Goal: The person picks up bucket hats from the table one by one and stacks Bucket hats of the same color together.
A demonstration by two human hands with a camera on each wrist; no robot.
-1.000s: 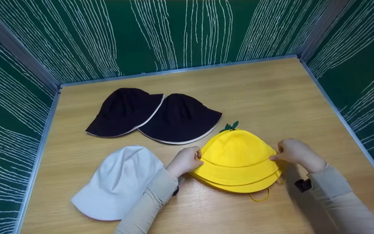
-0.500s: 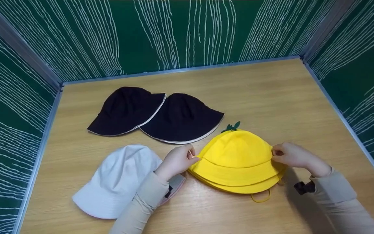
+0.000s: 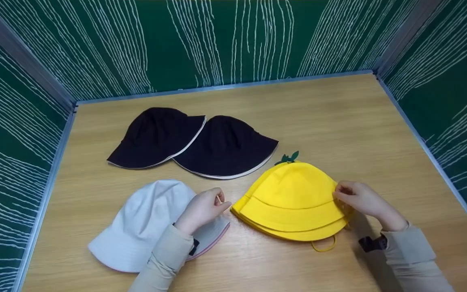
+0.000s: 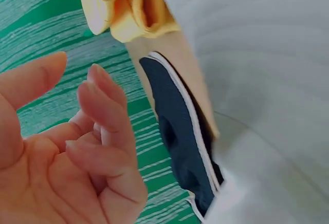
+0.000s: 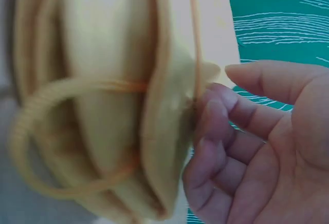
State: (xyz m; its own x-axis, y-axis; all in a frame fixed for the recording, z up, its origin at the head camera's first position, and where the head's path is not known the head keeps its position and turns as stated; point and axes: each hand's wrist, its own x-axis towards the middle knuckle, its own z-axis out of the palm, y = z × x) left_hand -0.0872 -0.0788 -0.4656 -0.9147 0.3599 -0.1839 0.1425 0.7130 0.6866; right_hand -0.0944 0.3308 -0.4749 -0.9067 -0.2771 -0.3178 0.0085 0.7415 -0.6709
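Two or more nested yellow bucket hats lie flattened on the table, a green leaf trim on top and a yellow cord loop below the brim. At their right side my right hand pinches the edge of the upper hat between thumb and fingers. In the right wrist view, the fingertips meet the folded yellow fabric. My left hand is off the yellow hats and hovers over a white bucket hat, fingers loosely bent. Nothing is between its fingers in the left wrist view.
Two dark bucket hats with white edging, a left one and a right one, overlap behind the white hat. Green walls with white streaks enclose the wooden table at the back and sides.
My left hand has let go of the yellow hats' left edge and moved left over the white hat. My right hand has shifted slightly left along the yellow hats' right side.
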